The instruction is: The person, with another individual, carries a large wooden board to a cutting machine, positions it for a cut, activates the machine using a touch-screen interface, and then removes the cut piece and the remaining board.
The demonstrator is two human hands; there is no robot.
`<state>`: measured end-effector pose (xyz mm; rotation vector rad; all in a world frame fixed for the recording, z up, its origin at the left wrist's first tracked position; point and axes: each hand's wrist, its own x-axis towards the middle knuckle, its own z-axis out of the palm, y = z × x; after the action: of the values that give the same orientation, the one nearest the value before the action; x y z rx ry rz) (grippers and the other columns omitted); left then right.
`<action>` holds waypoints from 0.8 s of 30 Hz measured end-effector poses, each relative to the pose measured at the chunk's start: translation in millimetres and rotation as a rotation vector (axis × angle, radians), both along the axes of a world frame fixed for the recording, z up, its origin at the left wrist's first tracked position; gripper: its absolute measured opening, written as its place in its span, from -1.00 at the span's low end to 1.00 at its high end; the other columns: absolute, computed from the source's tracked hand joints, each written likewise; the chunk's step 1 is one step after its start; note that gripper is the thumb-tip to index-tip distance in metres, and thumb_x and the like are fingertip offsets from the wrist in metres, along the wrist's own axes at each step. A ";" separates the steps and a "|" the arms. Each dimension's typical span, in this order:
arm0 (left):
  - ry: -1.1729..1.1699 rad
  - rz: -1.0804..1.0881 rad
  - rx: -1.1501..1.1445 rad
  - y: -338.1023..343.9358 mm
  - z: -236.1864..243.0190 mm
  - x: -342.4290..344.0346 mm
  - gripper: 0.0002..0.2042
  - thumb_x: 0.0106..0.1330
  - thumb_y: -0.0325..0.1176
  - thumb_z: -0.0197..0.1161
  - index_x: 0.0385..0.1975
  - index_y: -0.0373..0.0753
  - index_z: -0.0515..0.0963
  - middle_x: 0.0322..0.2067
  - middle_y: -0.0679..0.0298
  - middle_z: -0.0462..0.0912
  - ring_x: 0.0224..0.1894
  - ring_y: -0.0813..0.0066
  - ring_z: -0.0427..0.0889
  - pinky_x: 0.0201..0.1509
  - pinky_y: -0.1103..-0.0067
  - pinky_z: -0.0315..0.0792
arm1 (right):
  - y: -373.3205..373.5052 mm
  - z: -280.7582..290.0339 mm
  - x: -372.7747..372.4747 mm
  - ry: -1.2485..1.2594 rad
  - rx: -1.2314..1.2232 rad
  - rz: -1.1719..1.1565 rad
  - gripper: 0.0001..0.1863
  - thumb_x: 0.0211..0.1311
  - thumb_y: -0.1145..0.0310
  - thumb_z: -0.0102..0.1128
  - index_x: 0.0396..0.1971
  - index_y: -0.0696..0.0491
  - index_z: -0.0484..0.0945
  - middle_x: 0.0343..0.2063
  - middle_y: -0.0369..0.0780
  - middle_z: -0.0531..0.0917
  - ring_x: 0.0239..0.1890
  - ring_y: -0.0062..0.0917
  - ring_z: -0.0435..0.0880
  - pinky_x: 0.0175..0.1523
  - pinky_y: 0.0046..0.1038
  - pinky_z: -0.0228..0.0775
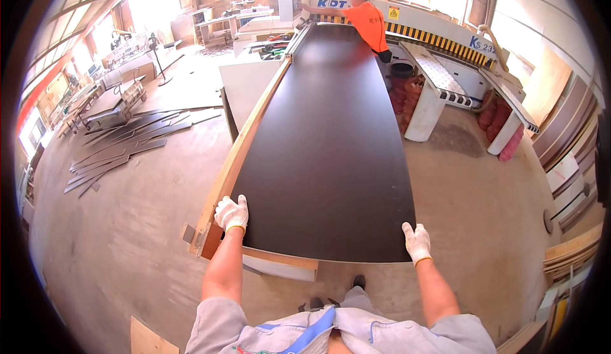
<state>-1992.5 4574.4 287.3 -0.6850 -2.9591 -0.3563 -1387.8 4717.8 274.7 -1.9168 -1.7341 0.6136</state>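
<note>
Dark panel (324,157): far end at machine (439,18); left hand (231,214) at near-left edge beside wooden rail (245,144), right hand (417,243) at near-right corner. Hands apart, grips unclear. Floor (455,195) either side; panel glossy.

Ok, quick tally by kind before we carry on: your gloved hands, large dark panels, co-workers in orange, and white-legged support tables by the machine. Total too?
Gloved hands: 2, left hand and right hand
Large dark panel: 1
Co-worker in orange: 1
White-legged support tables: 2
Total: 6
</note>
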 end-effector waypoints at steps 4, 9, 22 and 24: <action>-0.011 0.001 -0.015 2.5 -1.9 0.0 -0.31 0.66 0.37 0.15 0.26 -0.23 0.68 0.20 -0.01 0.81 0.26 -0.01 0.81 0.35 0.08 0.63 | 1.1 -2.5 1.3 -0.024 0.001 -0.004 -0.27 0.59 -0.31 0.35 0.10 0.20 0.73 0.03 0.21 0.86 0.17 0.23 0.82 0.27 0.08 0.63; -0.001 0.005 0.012 1.7 -4.3 -3.5 -0.31 0.65 0.37 0.17 0.24 -0.22 0.69 0.18 -0.01 0.81 0.25 -0.01 0.81 0.35 0.07 0.63 | 0.1 -1.2 -1.0 0.040 0.017 0.015 -0.29 0.60 -0.25 0.37 0.05 0.27 0.73 -0.01 0.22 0.86 0.13 0.20 0.83 0.25 0.02 0.62; 0.014 0.004 0.029 1.3 -4.6 0.0 -0.31 0.64 0.35 0.18 0.25 -0.24 0.69 0.17 -0.02 0.81 0.25 -0.03 0.80 0.35 0.07 0.62 | 1.8 -4.2 2.6 -0.010 0.008 0.011 -0.23 0.58 -0.34 0.33 0.11 0.22 0.73 0.04 0.25 0.85 0.18 0.25 0.81 0.26 0.10 0.62; 0.008 0.002 0.026 1.1 -2.0 0.9 -0.31 0.64 0.35 0.18 0.26 -0.24 0.69 0.18 -0.02 0.81 0.25 -0.03 0.80 0.36 0.07 0.62 | 1.2 -3.3 2.3 -0.004 0.001 0.012 -0.23 0.58 -0.34 0.33 0.11 0.22 0.72 0.04 0.25 0.85 0.18 0.25 0.80 0.26 0.10 0.62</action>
<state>-1991.6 4575.5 285.3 -0.6792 -2.9419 -0.3899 -1385.5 4719.1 271.4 -1.9102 -1.7493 0.6133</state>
